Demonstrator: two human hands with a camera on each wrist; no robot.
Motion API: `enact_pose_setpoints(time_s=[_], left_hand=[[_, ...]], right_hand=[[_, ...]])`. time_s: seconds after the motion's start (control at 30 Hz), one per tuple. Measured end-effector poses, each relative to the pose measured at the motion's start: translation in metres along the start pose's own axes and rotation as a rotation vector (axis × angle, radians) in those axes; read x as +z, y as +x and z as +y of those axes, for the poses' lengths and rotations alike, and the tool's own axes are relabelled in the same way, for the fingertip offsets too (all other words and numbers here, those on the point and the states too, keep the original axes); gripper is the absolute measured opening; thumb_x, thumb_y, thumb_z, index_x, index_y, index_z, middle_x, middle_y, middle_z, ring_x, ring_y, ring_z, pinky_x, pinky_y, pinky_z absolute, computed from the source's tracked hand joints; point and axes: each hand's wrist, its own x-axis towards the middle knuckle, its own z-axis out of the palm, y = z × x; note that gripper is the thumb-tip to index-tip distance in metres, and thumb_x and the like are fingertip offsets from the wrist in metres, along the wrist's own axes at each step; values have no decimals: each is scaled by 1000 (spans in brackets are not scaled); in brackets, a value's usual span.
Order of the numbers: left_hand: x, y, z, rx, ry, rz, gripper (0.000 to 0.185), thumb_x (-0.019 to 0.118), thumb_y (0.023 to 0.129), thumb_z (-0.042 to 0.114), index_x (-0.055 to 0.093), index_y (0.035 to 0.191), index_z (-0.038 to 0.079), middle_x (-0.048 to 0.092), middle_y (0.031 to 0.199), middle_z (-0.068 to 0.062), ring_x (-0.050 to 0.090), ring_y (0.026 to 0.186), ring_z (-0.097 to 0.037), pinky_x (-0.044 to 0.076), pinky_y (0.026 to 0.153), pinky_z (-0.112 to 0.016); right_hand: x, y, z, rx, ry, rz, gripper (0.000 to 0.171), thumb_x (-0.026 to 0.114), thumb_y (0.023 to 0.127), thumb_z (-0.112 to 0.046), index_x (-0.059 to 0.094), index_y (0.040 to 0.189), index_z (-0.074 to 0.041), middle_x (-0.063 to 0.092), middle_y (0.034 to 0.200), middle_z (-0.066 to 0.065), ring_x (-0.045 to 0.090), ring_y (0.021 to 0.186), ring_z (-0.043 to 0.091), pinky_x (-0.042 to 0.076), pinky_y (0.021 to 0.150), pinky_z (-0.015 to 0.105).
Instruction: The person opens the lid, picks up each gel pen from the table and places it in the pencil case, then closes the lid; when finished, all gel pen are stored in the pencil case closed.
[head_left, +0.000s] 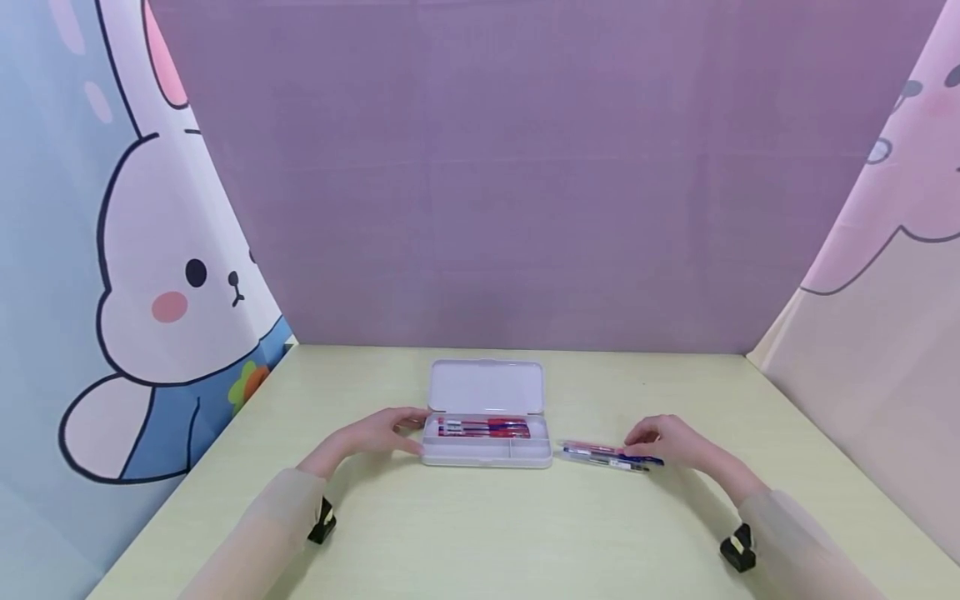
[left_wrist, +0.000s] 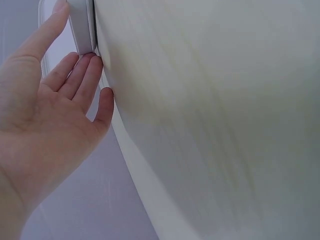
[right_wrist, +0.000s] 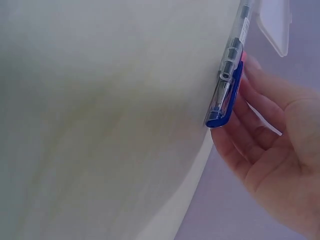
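Observation:
A white pencil case lies with its lid raised behind it; several red- and blue-tipped pens fill its rear compartment. My left hand rests against the left end of the case, thumb toward the front and fingers at the rear corner. To the right of the case is a small group of clear-barrelled pens. My right hand pinches the end of the red pen there, its fingertips partly hidden. In the right wrist view a blue-capped pen and a black pen lie in front of those fingers.
A pale wood-grain table carries everything. A purple cloth panel stands along its back edge, with a rabbit-print curtain at the left and a pink and cream one at the right. Each wrist wears a small black camera.

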Motion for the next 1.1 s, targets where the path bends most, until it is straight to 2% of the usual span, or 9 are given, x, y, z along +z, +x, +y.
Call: enact_pose_setpoints(time_s=[0.23, 0.53, 1.1], left_hand=[[-1, 0, 2, 3, -9, -7, 70, 72, 83, 26, 41, 140, 3, 45, 141, -19, 46, 126, -36, 37, 106, -51], [-1, 1, -2, 11, -38, -15, 68, 71, 83, 23, 40, 140, 2, 46, 140, -19, 47, 125, -35, 37, 106, -50], [-1, 0, -2, -6, -29, -11, 68, 72, 83, 26, 42, 140, 5, 46, 140, -18, 47, 125, -35, 36, 106, -51]], right_hand=[[-2, 0, 0, -72, -25, 20, 10, 67, 85, -13, 72, 89, -5, 68, 85, 1, 55, 76, 1, 48, 66, 20], [0, 1, 2, -86, -92, 34, 12, 67, 85, -15, 73, 89, -5, 66, 82, -4, 50, 72, -2, 46, 62, 20], [0, 2, 5, -102, -100, 39, 10, 68, 84, -13, 72, 90, -5, 66, 84, -1, 54, 73, 2, 47, 63, 21]])
